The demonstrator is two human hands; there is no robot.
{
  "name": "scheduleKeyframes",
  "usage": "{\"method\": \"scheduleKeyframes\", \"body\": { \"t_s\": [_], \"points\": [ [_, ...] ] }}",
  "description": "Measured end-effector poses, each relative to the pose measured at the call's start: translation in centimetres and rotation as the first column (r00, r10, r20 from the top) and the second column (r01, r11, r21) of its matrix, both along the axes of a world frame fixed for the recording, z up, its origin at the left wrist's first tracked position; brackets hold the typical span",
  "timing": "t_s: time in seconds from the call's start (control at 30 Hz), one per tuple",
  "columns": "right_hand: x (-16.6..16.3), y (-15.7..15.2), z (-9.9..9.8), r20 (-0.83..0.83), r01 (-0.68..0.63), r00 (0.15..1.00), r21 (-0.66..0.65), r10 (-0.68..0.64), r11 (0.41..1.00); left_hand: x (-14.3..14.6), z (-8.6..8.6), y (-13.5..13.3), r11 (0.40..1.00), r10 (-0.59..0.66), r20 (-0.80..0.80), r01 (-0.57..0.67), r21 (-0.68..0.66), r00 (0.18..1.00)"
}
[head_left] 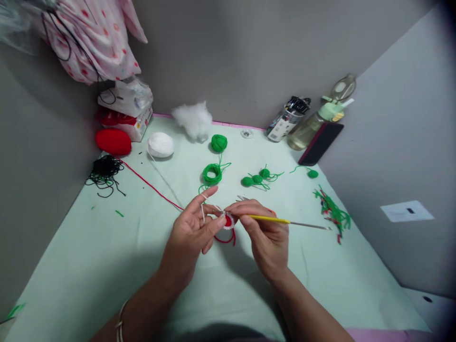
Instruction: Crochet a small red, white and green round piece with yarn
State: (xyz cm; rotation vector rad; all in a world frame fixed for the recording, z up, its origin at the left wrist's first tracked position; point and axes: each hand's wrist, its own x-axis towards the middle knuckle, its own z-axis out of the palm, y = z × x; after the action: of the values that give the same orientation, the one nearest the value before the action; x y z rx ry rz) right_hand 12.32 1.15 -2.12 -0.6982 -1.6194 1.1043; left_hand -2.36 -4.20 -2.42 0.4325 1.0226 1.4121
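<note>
My left hand (194,221) pinches a small round crochet piece (228,221), red in the middle with a white edge. White yarn (203,209) loops around the raised fingers of that hand. In my right hand (265,232) is a crochet hook (272,219) with a yellow handle, its bare metal end pointing right. The hook's working tip meets the top edge of the piece, partly hidden by my fingers. A red yarn tail (225,241) hangs below the piece. Behind my right hand, scissors (242,198) are mostly covered.
A red yarn ball (113,141), white yarn ball (161,145), black yarn (106,167) and white stuffing (194,121) lie at the back left. Green yarn (212,174) and small green crochet balls (257,179) lie ahead. A phone (320,144), bottle (306,130) and yarn scraps (333,211) are right.
</note>
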Motion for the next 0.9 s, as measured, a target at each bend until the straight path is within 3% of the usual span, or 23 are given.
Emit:
{"method": "scheduleKeyframes", "body": {
  "t_s": [0.13, 0.23, 0.37, 0.5, 0.6, 0.67, 0.77, 0.83, 0.9],
  "points": [
    [0.4, -0.3, 0.1, 0.081, -0.049, 0.996, 0.095, 0.042, 0.994, -0.3, 0.4, 0.1, 0.998, -0.048, 0.079, 0.050, -0.029, 0.996],
    [0.5, 0.1, -0.2, -0.070, -0.102, 0.993, -0.093, 0.096, 0.990, -0.7, 0.8, 0.1, 0.990, -0.134, 0.151, 0.140, -0.030, 0.979],
    [0.5, 1.1, 0.0, -0.305, -0.178, 0.951, -0.396, 0.054, 0.901, -1.3, 0.7, 0.1, 0.966, -0.250, 0.225, 0.257, 0.000, 0.942],
    [0.4, 1.5, 0.5, -0.328, -0.233, 0.944, -0.570, 0.042, 0.788, -1.5, 0.5, 0.0, 0.948, -0.315, 0.263, 0.313, 0.053, 0.912],
    [0.2, 1.3, 0.3, -0.357, -0.293, 0.931, -0.618, 0.072, 0.729, -1.2, 0.5, 0.1, 0.951, -0.310, 0.245, 0.304, 0.062, 0.919],
    [0.0, 0.9, 0.0, -0.319, -0.258, 0.944, -0.556, 0.084, 0.790, -0.6, 0.5, 0.1, 0.975, -0.222, 0.153, 0.221, 0.021, 0.963],
    [-0.3, 0.2, -0.4, -0.126, -0.068, 0.992, -0.312, 0.029, 0.948, 0.4, 0.3, 0.2, 0.999, 0.032, -0.069, -0.033, -0.011, 0.997],
    [-0.3, 0.0, -0.6, -0.037, 0.013, 0.999, -0.189, -0.020, 0.982, 0.8, 0.1, 0.1, 0.993, 0.121, -0.158, -0.121, 0.005, 0.980],
    [-0.3, -0.1, -0.9, -0.028, 0.014, 0.999, -0.202, -0.020, 0.979, 0.9, 0.0, 0.1, 0.993, 0.116, -0.181, -0.115, 0.016, 0.977]
  ]
}}
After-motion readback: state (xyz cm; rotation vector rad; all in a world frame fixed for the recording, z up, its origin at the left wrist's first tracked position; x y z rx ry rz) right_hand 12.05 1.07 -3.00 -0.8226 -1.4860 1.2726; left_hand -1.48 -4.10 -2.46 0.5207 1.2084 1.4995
